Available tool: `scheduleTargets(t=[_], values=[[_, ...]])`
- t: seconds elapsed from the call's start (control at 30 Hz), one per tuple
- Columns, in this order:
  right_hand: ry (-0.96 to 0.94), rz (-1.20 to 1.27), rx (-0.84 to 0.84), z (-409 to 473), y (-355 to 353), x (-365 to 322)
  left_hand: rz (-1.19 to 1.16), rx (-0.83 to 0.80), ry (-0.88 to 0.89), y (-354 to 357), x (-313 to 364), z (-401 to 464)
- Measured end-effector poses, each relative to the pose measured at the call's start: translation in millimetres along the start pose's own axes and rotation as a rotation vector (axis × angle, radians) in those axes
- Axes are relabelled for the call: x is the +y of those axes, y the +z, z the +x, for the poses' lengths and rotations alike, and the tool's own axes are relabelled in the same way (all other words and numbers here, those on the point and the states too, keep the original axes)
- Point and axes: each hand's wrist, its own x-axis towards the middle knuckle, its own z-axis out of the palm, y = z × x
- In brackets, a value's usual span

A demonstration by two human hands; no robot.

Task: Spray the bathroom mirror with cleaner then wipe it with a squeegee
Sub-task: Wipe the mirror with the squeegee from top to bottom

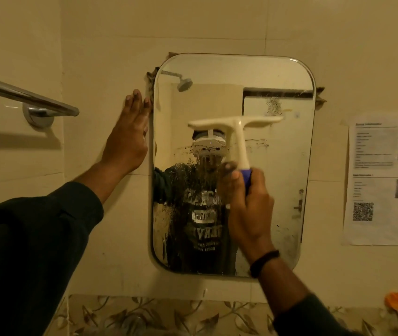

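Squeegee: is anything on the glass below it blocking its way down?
Nothing visible does. The squeegee, held by the right hand, sits mid-mirror; below are only droplets. The left hand rests on the wall beside the frame.

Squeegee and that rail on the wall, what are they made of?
The squeegee looks like cream plastic, smooth and matte, with a blue grip that might be rubber or plastic. The rail looks like polished metal, likely chrome or steel, since it shines and mirrors the light.
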Motion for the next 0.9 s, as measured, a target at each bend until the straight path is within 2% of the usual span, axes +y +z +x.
scheduleTargets(t=[0.23,0.67,0.8,0.9], values=[[0.017,0.013,0.023,81.7,-11.4,-16.5,0.003,0.012,-0.016,1.9,1.3,0.0],[0.107,-0.036,0.067,-30.0,-32.1,35.8,0.016,0.006,0.006,0.6,1.3,-0.9],[0.078,0.004,0.064,-20.8,-37.5,24.5,0.022,-0.002,0.004,-0.2,2.9,-1.2],[0.013,0.010,0.071,22.2,-40.1,5.1,0.021,0.004,-0.004,0.4,3.4,-2.1]])
